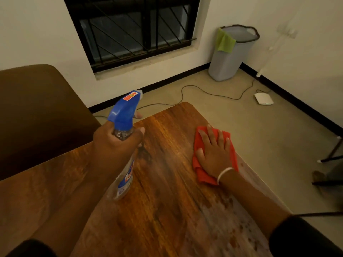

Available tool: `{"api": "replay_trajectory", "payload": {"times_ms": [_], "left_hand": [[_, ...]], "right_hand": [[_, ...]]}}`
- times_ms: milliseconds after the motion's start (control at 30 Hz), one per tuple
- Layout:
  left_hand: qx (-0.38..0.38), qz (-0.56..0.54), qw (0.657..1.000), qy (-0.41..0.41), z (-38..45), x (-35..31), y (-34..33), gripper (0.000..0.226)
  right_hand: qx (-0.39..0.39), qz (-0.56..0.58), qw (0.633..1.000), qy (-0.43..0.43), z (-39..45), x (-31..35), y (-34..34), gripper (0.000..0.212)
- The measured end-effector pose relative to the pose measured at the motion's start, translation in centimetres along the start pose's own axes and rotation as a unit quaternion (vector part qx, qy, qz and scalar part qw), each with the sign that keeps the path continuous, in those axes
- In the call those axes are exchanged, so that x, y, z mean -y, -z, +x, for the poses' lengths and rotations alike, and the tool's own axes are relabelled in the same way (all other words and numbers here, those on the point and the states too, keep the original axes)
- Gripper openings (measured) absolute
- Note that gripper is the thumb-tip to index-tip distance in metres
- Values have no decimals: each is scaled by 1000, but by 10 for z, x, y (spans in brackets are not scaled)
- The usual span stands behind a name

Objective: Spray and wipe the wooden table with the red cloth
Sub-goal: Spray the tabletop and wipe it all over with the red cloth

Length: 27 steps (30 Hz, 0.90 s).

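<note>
The wooden table point(167, 182) fills the lower half of the view, with a far corner near the middle. My left hand point(115, 147) grips a clear spray bottle point(125, 115) with a blue trigger head, held above the table's left part, nozzle pointing away toward the far corner. One finger lies on the trigger. My right hand point(215, 151) lies flat, fingers spread, pressing the red cloth point(201, 175) onto the table near its right edge. A whitish wet film covers the wood at the lower right.
A dark brown chair back point(37, 112) stands left of the table. On the floor beyond lie a cable point(204, 90) and a white device point(263, 98). A grey bin point(232, 54) with a green cloth stands in the corner. Dark furniture legs point(330, 154) are at the right.
</note>
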<state>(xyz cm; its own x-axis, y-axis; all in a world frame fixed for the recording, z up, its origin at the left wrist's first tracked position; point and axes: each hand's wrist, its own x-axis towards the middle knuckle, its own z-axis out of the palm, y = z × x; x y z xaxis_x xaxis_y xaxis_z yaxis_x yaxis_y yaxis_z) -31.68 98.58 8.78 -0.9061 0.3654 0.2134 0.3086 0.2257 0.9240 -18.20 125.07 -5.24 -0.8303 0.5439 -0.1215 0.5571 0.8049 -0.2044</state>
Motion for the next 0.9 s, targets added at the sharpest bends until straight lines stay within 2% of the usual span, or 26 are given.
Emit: {"api": "replay_trajectory", "payload": {"times_ms": [167, 300, 467, 567, 700, 767, 900], "left_hand": [[0, 0, 1000, 15, -6, 2, 1, 16], [13, 13, 999, 42, -14, 0, -4, 19], [24, 14, 998, 54, -16, -7, -1, 15], [15, 10, 1000, 21, -15, -9, 2, 24], [9, 17, 999, 30, -15, -8, 3, 28], [18, 25, 999, 34, -18, -5, 4, 26], [30, 40, 998, 33, -29, -6, 5, 29]], "right_hand": [[33, 25, 999, 12, 129, 60, 22, 73], [49, 18, 998, 16, 156, 76, 24, 73], [14, 15, 998, 51, 79, 28, 11, 69], [-13, 10, 1000, 20, -4, -6, 0, 67], [-46, 8, 998, -30, -108, -6, -28, 67], [-24, 7, 999, -45, -110, -9, -29, 68], [-14, 4, 995, -95, -37, -9, 6, 72]]}}
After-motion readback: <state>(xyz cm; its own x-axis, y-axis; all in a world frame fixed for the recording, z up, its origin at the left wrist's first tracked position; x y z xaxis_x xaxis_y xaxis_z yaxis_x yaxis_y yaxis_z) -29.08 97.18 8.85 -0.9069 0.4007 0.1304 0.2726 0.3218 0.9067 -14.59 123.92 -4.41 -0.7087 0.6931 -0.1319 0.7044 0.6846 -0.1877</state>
